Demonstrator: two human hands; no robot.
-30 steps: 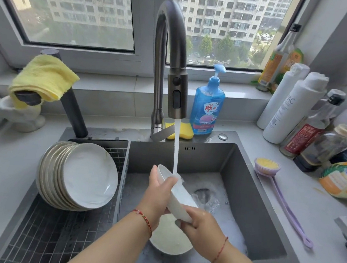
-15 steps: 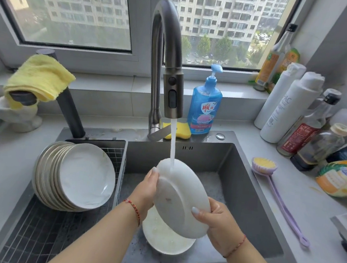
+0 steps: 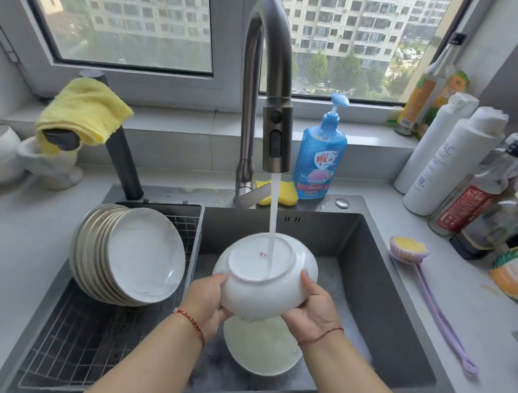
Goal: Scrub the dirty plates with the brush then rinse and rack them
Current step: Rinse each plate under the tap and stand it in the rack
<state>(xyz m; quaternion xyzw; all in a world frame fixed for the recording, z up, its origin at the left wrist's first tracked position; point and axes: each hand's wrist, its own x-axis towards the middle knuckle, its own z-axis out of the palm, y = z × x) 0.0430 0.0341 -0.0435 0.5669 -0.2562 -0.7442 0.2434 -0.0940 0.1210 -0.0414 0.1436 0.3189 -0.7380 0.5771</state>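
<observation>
Grey table around a steel sink (image 3: 367,268), window behind. At frame centre, both hands hold one white plate (image 3: 263,278) bottom-up under the tap (image 3: 267,81); water stream (image 3: 273,219) lands on its base. Left hand (image 3: 207,301) grips the left rim, right hand (image 3: 310,307) grips the right rim, fingers curled round. Second plate (image 3: 264,350) lies in the sink below. Rack (image 3: 83,331) at left holds stacked plates (image 3: 130,254) leaning upright. Brush (image 3: 430,302) lies on the table, right.

left hand (image 3: 207,301): fingers curled, gripping | right hand (image 3: 313,310): fingers curled, gripping
</observation>
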